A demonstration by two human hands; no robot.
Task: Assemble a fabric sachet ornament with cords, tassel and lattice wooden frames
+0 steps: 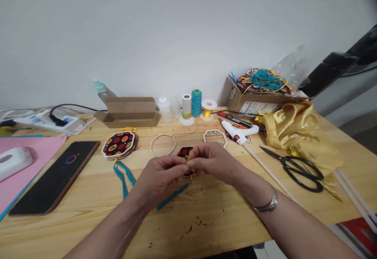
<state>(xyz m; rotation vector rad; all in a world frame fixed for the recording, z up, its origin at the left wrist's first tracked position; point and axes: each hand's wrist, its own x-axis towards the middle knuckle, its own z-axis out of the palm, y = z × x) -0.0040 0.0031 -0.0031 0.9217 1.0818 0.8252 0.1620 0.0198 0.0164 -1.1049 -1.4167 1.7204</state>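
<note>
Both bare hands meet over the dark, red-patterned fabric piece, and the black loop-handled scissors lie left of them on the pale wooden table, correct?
Not left: the head view shows the black loop-handled scissors right of the left hand and right hand on the pale wooden table. The hands do meet over the red-patterned fabric piece.

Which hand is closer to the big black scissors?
Right. The right hand is just across the table to the left of the black scissors. The left hand is on the far side of the right hand, farther from them.
</note>
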